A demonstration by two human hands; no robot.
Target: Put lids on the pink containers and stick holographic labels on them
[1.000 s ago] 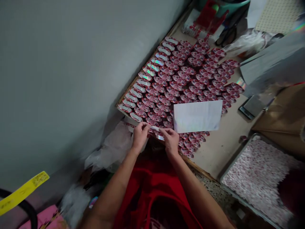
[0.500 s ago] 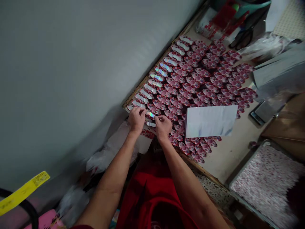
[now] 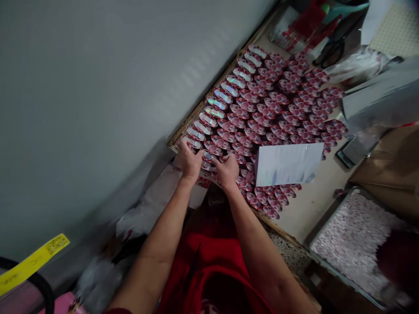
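Left hand [image 3: 190, 162], thumb spread, and right hand [image 3: 228, 171], curled, touch a shiny strip [image 3: 208, 155].

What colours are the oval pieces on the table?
The oval pieces are mostly pink and red; head view.

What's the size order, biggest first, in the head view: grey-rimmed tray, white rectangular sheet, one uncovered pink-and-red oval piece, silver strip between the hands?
1. Grey-rimmed tray
2. White rectangular sheet
3. Uncovered pink-and-red oval piece
4. Silver strip, judged by its visible part
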